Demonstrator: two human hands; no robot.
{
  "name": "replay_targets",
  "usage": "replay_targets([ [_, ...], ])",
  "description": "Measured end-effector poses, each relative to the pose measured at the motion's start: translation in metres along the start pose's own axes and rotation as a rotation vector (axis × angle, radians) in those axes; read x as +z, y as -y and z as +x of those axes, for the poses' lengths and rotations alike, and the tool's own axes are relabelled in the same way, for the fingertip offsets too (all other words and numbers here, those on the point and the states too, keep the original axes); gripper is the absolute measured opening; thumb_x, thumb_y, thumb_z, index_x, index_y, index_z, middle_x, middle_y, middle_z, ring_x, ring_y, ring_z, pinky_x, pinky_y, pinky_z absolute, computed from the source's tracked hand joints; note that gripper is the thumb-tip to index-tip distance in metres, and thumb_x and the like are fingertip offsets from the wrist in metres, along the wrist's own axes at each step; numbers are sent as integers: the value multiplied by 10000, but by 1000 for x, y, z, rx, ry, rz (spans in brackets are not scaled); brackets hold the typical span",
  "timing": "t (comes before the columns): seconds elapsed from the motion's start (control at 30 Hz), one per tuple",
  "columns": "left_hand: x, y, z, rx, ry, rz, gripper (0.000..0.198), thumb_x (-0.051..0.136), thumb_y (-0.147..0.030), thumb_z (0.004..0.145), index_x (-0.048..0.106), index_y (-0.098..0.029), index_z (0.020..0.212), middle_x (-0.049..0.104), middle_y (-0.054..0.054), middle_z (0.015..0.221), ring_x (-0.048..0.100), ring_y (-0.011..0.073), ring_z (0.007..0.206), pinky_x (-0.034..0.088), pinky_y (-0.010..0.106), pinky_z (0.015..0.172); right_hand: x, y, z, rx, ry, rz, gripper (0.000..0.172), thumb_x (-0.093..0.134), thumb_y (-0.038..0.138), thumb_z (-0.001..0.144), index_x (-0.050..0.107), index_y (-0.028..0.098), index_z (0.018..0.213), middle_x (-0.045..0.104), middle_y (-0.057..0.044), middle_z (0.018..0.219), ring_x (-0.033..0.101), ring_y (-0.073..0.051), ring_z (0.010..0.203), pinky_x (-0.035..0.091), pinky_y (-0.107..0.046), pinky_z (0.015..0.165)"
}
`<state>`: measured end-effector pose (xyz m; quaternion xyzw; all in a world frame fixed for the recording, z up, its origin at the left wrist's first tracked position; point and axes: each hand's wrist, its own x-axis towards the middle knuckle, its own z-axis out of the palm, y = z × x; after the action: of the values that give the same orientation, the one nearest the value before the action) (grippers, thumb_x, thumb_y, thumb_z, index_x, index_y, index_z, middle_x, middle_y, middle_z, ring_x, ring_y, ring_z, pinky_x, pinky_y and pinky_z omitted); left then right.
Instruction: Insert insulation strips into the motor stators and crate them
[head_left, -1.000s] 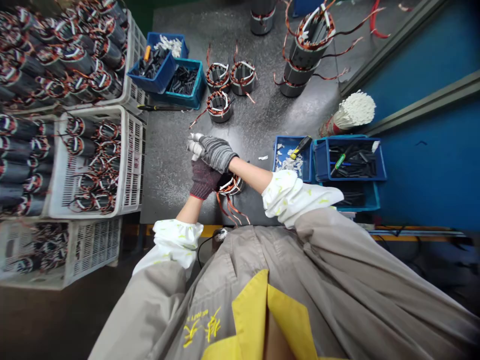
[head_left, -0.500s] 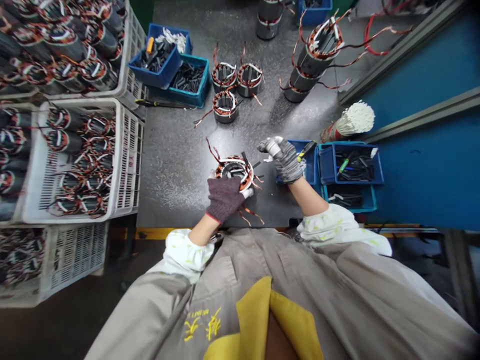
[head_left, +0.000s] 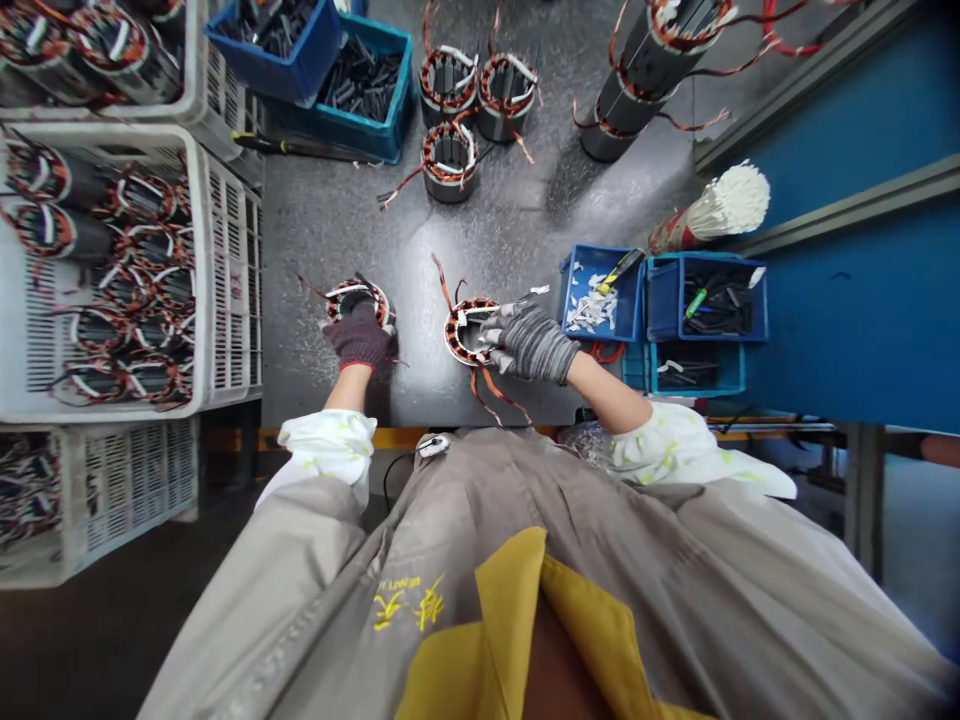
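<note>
Right hand (head_left: 529, 342), grey-gloved, appears to pinch a white strip (head_left: 495, 310) at the bore of a wound stator (head_left: 466, 332) on the bench (head_left: 337, 230). Left hand (head_left: 360, 335), maroon-gloved, sits on a second stator (head_left: 358, 296), fingers closed over its rim. Hands well apart. Right grip sits close to the bore, which looks steady for fine placement.

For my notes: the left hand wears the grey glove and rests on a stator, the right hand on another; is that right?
No: in the head view the left hand wears maroon; the right hand wears the grey glove. The rest stands.
</note>
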<state>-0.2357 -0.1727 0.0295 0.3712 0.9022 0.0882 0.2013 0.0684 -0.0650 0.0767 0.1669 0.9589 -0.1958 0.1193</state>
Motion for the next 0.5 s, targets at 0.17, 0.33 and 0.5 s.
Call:
replay_targets([
  [0.17,-14,-40,-80,293,33,-9,519,628,-270,1112,658,-212,1627,798,100,1562,736,287,1457,564,441,1248,8,-22,2,-57,-39,30,424,571,382,1127,870,158,1327,842,-185,1399,725,-402,1297,525,-569,1173],
  [0.33,4,-90,-113,571,351,127,534,654,-292,1099,653,-270,1633,829,107,1495,793,326,1378,614,398,1123,11,-31,-6,-86,-87,110,402,562,326,1120,877,171,1315,833,-169,1445,733,-375,1312,521,-533,1188],
  [0.5,22,-86,-90,409,303,-276,387,734,-251,987,767,-216,1372,876,110,1282,819,304,1190,654,417,1065,6,-27,-9,-93,-59,104,482,601,458,1137,833,175,1451,774,-190,1556,698,-398,1382,496,-542,1205],
])
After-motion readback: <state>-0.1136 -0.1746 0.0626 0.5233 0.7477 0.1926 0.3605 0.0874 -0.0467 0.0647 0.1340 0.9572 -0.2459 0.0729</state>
